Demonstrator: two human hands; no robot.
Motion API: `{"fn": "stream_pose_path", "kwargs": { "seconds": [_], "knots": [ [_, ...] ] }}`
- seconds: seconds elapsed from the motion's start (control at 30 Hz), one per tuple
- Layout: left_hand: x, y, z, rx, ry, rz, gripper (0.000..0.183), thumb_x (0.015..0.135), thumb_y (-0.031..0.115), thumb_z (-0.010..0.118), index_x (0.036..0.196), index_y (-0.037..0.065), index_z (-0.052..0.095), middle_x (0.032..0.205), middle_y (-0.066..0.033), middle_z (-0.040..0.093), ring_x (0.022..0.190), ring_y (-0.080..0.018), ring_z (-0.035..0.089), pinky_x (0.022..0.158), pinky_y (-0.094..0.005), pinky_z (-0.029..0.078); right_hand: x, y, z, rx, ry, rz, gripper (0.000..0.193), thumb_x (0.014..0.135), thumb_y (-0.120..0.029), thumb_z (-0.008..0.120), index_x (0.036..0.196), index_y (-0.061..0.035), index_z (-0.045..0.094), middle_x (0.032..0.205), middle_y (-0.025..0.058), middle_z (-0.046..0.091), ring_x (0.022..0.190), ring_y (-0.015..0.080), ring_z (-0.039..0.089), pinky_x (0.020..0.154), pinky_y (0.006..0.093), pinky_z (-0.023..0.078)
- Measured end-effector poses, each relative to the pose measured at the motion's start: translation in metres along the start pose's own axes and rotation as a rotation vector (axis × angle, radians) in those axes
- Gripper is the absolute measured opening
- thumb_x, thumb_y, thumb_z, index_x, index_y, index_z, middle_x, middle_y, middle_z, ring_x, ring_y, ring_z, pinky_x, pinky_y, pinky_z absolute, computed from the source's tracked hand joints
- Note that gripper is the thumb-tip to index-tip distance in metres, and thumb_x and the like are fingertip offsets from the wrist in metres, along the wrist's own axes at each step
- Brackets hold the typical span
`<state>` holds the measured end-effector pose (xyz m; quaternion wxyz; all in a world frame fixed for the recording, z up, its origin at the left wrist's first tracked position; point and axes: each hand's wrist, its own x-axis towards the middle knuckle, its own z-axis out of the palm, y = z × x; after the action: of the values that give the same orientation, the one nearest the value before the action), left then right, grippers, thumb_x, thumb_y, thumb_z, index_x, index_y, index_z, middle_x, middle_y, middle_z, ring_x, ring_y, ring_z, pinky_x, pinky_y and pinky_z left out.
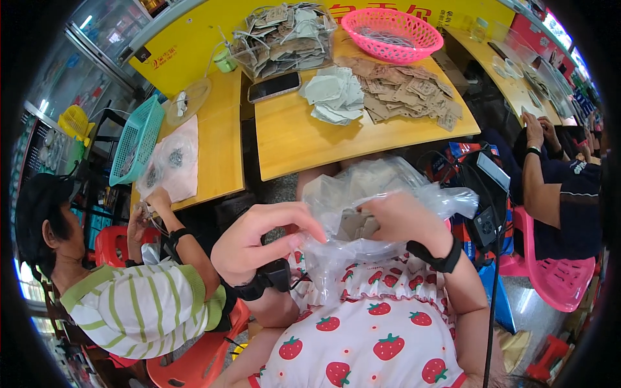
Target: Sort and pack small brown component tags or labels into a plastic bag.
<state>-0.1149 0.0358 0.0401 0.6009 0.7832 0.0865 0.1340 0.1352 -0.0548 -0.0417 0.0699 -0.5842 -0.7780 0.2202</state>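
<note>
A clear plastic bag (369, 178) rests in my lap, its mouth bunched toward me. My left hand (255, 240) pinches the bag's left edge between thumb and curled fingers. Inside the bag's mouth, my right hand (406, 223) grips a cluster of grey-brown cardboard tags (354, 225), and its fingertips are partly hidden. Beyond the bag, brown tags (414, 97) lie in a spread heap on the yellow table (291, 152), next to a stack of pale grey-green tags (334, 94). Both my wrists wear black bands.
A clear bin (284, 42) full of tags, a pink basket (391, 35) and a phone (275, 87) sit on the table. At left, a person in a striped shirt (142, 304) works beside a teal basket (137, 139). Another person (559, 187) sits at right. A black cable (493, 310) hangs beside me.
</note>
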Motion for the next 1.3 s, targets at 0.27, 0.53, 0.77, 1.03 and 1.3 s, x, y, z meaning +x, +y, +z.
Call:
{"fn": "stream_pose_path", "kwargs": {
  "seconds": [0.27,0.53,0.77,1.03,1.3],
  "knots": [
    [-0.002,-0.006,0.000,-0.128,0.240,-0.041,0.024,0.084,0.016,0.057,0.093,-0.006,0.062,0.086,-0.0082,0.056,0.077,-0.0149,0.051,0.069,-0.0248,0.038,-0.030,-0.004,-0.062,0.077,0.244,-0.052,0.043,0.059,-0.006,0.069,0.101,-0.0060,0.064,0.085,0.0145,0.067,0.080,0.0340,0.064,0.070,0.0404,0.051],
    [-0.003,-0.017,-0.008,-0.213,0.257,-0.076,0.024,0.089,0.009,0.054,0.108,-0.004,0.060,0.100,-0.0057,0.058,0.088,-0.0110,0.053,0.079,-0.0243,0.043,-0.041,0.009,-0.084,0.341,0.282,0.004,0.047,0.056,-0.011,0.078,0.101,-0.0026,0.064,0.084,0.0174,0.065,0.078,0.0340,0.064,0.073,0.0341,0.050],
    [-0.004,-0.020,-0.011,-0.195,0.187,-0.124,0.025,0.091,0.013,0.056,0.111,-0.002,0.060,0.103,-0.0047,0.060,0.088,-0.0100,0.055,0.077,-0.0251,0.046,-0.045,0.031,-0.080,0.432,0.408,0.161,0.053,0.051,-0.008,0.083,0.098,0.0012,0.060,0.079,0.0096,0.060,0.074,0.0144,0.054,0.072,0.0256,0.044],
    [-0.006,-0.022,-0.014,-0.199,0.197,-0.116,0.025,0.091,0.014,0.056,0.111,-0.001,0.059,0.102,-0.0045,0.061,0.086,-0.0098,0.056,0.075,-0.0252,0.047,-0.052,0.051,-0.084,0.742,0.431,0.108,0.060,0.050,0.000,0.084,0.105,0.0002,0.061,0.087,0.0017,0.063,0.082,0.0081,0.055,0.077,0.0237,0.045],
    [-0.006,-0.015,-0.010,-0.260,0.243,-0.105,0.025,0.092,0.013,0.055,0.112,-0.002,0.057,0.098,-0.0039,0.059,0.085,-0.0100,0.055,0.076,-0.0255,0.046,-0.052,0.062,-0.077,0.969,0.480,-0.022,0.071,0.048,0.007,0.082,0.115,0.0030,0.058,0.104,0.0030,0.065,0.095,0.0096,0.059,0.087,0.0255,0.046]
  ]
}}
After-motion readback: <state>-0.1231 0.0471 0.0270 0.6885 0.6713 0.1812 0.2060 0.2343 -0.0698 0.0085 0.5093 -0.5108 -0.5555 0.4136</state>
